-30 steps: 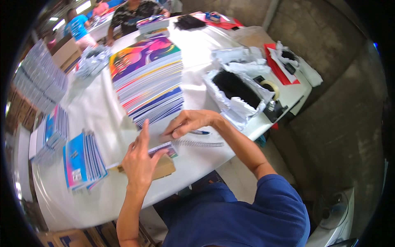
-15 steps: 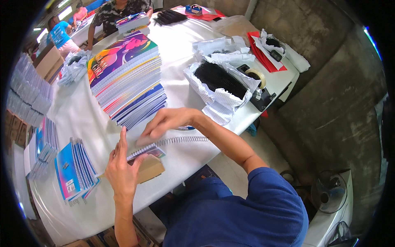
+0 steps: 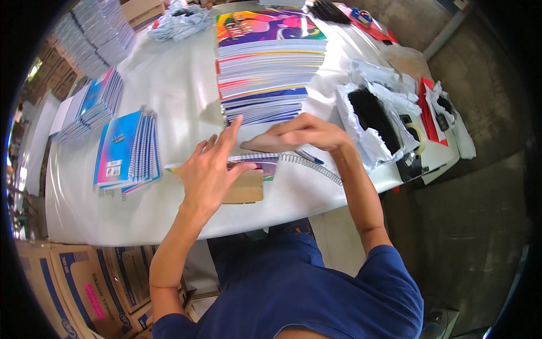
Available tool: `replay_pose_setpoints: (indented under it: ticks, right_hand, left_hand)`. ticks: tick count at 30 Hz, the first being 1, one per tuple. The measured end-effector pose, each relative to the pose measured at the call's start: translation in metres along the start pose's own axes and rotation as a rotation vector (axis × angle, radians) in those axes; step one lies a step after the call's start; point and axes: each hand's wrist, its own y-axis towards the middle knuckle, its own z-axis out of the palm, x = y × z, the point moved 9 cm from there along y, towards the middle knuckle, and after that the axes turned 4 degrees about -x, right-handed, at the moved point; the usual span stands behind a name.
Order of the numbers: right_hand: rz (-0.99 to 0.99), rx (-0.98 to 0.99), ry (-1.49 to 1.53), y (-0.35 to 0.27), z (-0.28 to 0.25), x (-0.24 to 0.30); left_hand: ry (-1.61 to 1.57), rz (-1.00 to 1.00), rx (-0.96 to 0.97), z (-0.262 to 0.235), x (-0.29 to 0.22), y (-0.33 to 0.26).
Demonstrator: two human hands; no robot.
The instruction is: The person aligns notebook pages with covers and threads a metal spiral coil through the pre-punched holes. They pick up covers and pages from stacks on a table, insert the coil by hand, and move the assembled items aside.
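My left hand point(image 3: 210, 169) stands on edge with its fingers spread, pressed against a thin notebook point(image 3: 257, 164) that lies on the white table point(image 3: 175, 96). My right hand point(image 3: 307, 133) pinches the notebook's top edge, where a white wire spiral point(image 3: 307, 165) runs along it and sticks out to the right. A brown cardboard piece point(image 3: 245, 189) lies under the notebook. Just behind both hands rises a tall stack of colourful unbound notebooks point(image 3: 265, 68).
Finished spiral-bound blue notebooks point(image 3: 127, 150) lie fanned at the left, more stacks point(image 3: 93, 37) behind them. A torn white bag of black spirals point(image 3: 372, 116), a tape roll point(image 3: 415, 133) and red folders point(image 3: 429, 104) sit at the right. Cardboard boxes point(image 3: 73, 277) stand below the table.
The view has shifted, so the table sits further right. Both hands remain on the notebook; my left hand's fingers have spread wider, and my right hand has moved along the spiral edge.
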Motion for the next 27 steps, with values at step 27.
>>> replay_pose_setpoints:
  ticks: [27]
  right_hand:
    - [-0.037,0.119,0.058,0.056,0.029,-0.012]
  left_hand:
    - [0.075,-0.123,0.153,-0.014,0.048,-0.017]
